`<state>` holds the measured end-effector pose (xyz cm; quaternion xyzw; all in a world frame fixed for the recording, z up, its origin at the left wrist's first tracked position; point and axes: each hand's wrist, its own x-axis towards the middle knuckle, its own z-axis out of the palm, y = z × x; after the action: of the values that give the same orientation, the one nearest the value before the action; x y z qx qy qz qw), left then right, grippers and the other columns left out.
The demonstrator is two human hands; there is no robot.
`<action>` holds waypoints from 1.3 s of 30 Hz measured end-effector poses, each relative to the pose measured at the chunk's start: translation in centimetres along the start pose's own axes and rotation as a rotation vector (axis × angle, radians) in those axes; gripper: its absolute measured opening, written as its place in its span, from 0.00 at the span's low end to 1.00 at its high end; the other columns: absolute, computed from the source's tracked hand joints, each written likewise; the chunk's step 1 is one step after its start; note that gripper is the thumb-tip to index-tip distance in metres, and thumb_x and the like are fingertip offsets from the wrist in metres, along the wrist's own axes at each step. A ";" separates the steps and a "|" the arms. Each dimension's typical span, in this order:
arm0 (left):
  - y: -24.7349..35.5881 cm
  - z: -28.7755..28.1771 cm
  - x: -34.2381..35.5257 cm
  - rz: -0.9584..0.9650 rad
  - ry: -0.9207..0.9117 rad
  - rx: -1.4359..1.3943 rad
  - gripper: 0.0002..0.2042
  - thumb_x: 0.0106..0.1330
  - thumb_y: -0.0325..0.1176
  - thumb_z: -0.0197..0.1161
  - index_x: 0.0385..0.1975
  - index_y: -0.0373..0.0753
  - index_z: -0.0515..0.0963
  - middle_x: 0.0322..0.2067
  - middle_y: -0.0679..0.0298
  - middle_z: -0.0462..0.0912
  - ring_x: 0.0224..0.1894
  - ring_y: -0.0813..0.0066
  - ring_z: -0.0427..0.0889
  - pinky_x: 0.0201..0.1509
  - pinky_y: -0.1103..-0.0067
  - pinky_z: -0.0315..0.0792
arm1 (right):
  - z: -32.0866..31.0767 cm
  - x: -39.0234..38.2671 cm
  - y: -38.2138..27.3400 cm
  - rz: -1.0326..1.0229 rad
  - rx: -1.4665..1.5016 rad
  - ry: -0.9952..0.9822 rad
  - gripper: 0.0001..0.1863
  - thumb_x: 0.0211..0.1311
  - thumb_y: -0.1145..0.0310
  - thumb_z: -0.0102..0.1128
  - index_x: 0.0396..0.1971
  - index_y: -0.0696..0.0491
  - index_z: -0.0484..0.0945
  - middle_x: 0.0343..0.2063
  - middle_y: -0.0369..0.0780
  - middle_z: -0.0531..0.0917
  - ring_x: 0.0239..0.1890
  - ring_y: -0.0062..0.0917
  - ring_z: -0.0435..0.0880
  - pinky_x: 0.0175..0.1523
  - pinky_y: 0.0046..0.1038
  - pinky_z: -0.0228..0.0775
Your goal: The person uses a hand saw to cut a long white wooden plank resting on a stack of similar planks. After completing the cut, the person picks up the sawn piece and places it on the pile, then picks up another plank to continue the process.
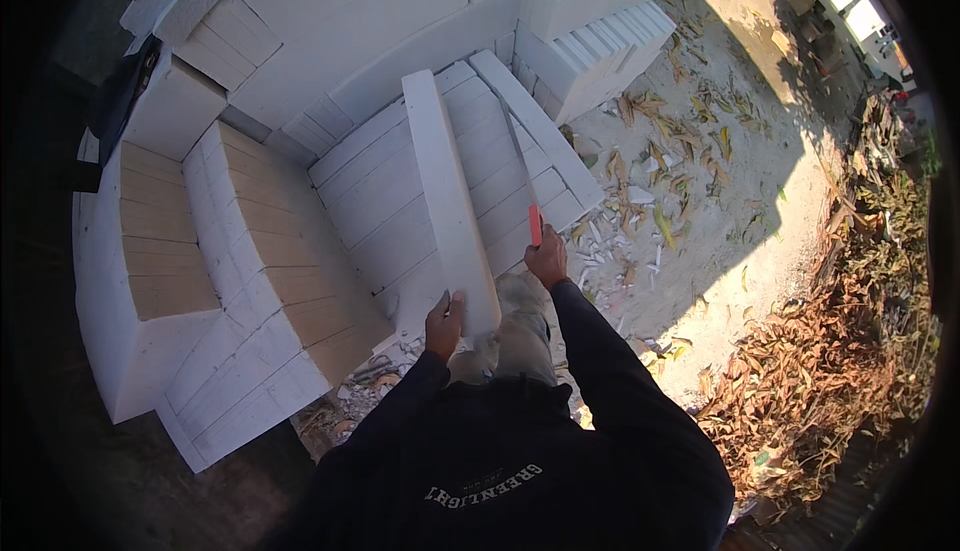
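A long, narrow white block [450, 196] lies lengthwise away from me, tilted across a bed of pale slabs [375, 186]. My left hand [444, 327] grips its near end, with the thumb on its top face and the fingers at its left side. To the right, my right hand [546, 257] is closed round the red handle of a saw [520, 151]. The thin, long blade points away from me and appears nearly edge-on; its teeth cannot be made out. A gap separates the blade from the long block. Another narrow white block [537, 131] lies just right of the blade.
Stacked white blocks [350, 21] form a wall at the back; more blocks [270, 251] stand at the left. Slabs [600, 41] are piled at the back right. White chips [640, 194] and leaves litter the ground, with a dry leaf heap [810, 381] at the right.
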<state>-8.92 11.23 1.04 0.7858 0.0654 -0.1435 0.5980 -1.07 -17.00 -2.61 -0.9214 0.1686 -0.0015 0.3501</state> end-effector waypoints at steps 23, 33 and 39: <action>3.1 -0.8 0.9 -0.265 -0.142 -0.240 0.29 0.70 0.54 0.65 0.53 0.29 0.82 0.36 0.58 0.87 0.36 0.68 0.87 0.34 0.67 0.86 | -12.4 -25.5 -14.6 -0.055 0.667 0.019 0.27 0.64 0.75 0.59 0.64 0.61 0.76 0.29 0.37 0.83 0.27 0.17 0.80 0.35 0.22 0.74; 3.3 0.0 1.3 -0.252 -0.070 -0.124 0.35 0.69 0.55 0.64 0.62 0.27 0.74 0.46 0.48 0.84 0.49 0.53 0.85 0.54 0.59 0.81 | -7.7 -28.8 -14.5 -0.204 0.584 0.167 0.25 0.66 0.76 0.59 0.63 0.61 0.75 0.34 0.46 0.86 0.34 0.22 0.85 0.42 0.26 0.77; 3.2 1.0 3.3 0.091 0.188 0.196 0.39 0.71 0.55 0.61 0.68 0.24 0.66 0.52 0.33 0.79 0.57 0.36 0.78 0.64 0.63 0.70 | -6.3 -28.8 -15.3 -0.188 0.548 0.186 0.24 0.66 0.75 0.59 0.63 0.61 0.75 0.33 0.49 0.85 0.35 0.24 0.87 0.42 0.28 0.77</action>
<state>-5.03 9.17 2.75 0.8526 0.0712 -0.0478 0.5155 -24.26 -1.43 15.34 -0.8002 0.1073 -0.1637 0.5669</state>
